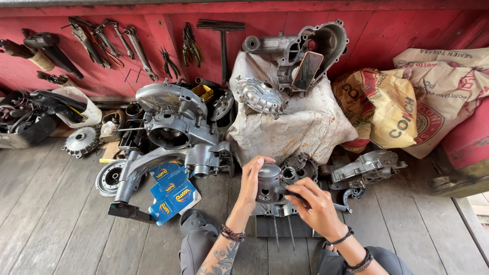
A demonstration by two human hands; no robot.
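A grey metal piston (268, 182) with a domed top is held upright in front of me. My left hand (249, 187) grips its left side with fingers curled over the crown. At the piston's lower right side my right hand (310, 203) pinches at the pin hole; whatever small part its fingertips hold is hidden. Below the piston sits a dark engine cylinder (297, 168) and a block with two thin studs (283, 231) sticking toward me. My knees in grey trousers (196, 239) frame the bottom of the view.
A large grey engine casing (175, 127) and several blue parts boxes (170, 191) lie to the left. Another engine cover (367, 167) lies right. A white sack (295, 122) carries a casing (305, 48) and finned disc (260, 95). Wrenches and pliers (132, 43) hang on the red wall. Cement bags (428, 97) lean at right.
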